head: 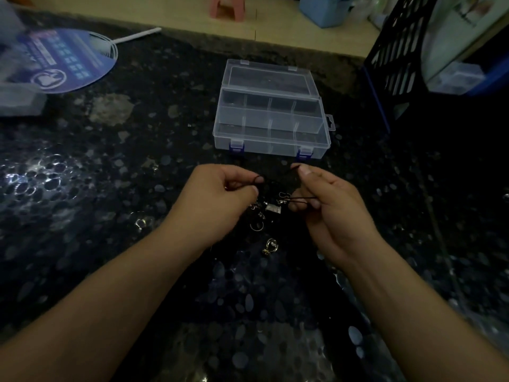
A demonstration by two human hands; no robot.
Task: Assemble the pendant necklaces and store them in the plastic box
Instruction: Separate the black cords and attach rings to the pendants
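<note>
Fingers of the left hand [220, 197] and right hand [325, 199] pinch the black cord [303, 199], just in front of the open plastic box [271, 142]; keep it tight so a pendant [271, 245] slides on.

Clear plastic box [271, 117] with blue latches [237, 148] on a black, grey-speckled stone-pattern table [110, 161]. Black cord [301, 199]; gold-coloured pendants [271, 246]. Far left, blue-violet fan [63, 60] with white print; far right, black lattice basket [396, 51]; far centre, pink stool [228, 6].

Dim, underexposed — left glare, blurred warped edges.
</note>
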